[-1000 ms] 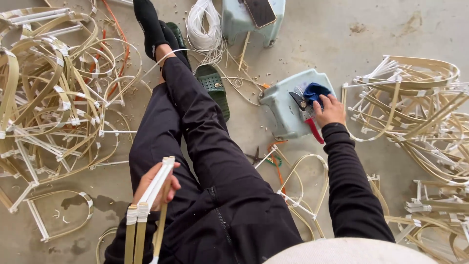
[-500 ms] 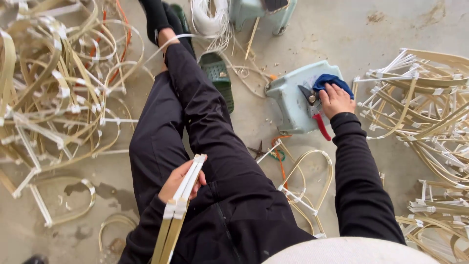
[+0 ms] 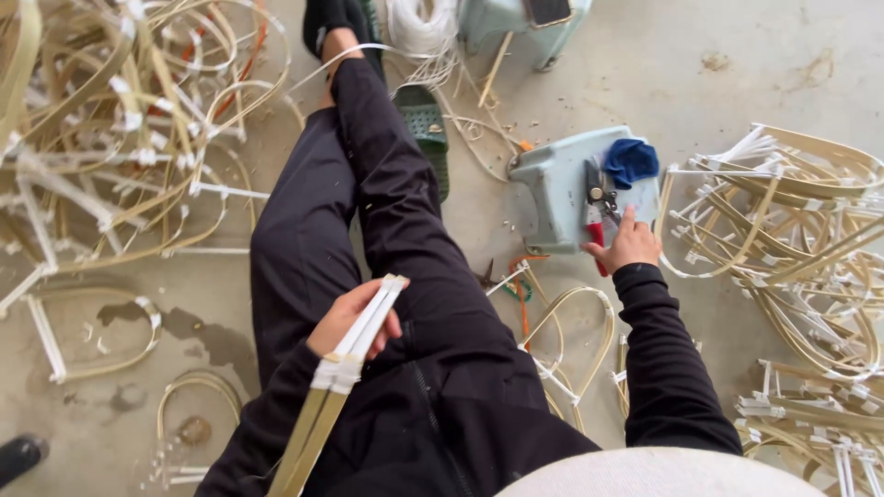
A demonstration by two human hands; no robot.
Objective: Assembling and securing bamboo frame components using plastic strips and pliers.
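The bundle of flat cane strips (image 3: 354,354), bound with white tape, lay at the lower centre of the frame, over the person's lap. It looked light, stiff and smooth, best held near the taped part. The left hand (image 3: 350,317) closed around it. The right hand (image 3: 631,244) rested its fingers on red-handled pliers (image 3: 597,213) on the pale plastic stool (image 3: 557,189), beside a blue cloth (image 3: 632,160); I could not tell if this grip had closed.
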